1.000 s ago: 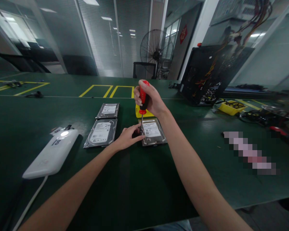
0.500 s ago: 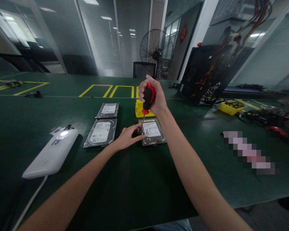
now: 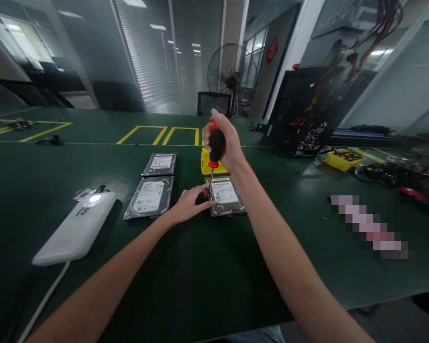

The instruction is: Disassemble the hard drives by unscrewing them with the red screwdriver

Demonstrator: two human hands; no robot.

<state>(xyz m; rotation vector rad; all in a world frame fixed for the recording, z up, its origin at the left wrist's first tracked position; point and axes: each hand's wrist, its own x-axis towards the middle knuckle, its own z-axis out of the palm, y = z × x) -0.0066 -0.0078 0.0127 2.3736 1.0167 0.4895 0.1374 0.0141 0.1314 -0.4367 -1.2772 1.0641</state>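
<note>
A black-and-red screwdriver (image 3: 217, 143) is wrapped in the fingers of my right hand (image 3: 230, 143). It stands nearly upright, slightly tilted, its tip down at the left edge of a hard drive (image 3: 226, 193) lying label up. My left hand (image 3: 191, 205) grips that drive's left side, thumb over the near left corner and fingers close around the screwdriver's tip. Whatever lies under the tip is hidden by the fingers. Left of my hands lie two more hard drives, a nearer one (image 3: 150, 195) and a farther one (image 3: 160, 163). Behind the gripped drive is a yellow bin (image 3: 208, 164), partly covered by my right hand.
A white power-bank-like device (image 3: 75, 231) with a cable lies at left. On the right are an open black computer case (image 3: 296, 114), another yellow tray (image 3: 343, 159), tangled cables (image 3: 386, 174), a red-handled tool (image 3: 420, 200) and a blurred-out object (image 3: 368, 226). Yellow tape marks the green table.
My right hand and the screwdriver handle have shifted slightly left and turned a little. The left hand and the drives stay where they were.
</note>
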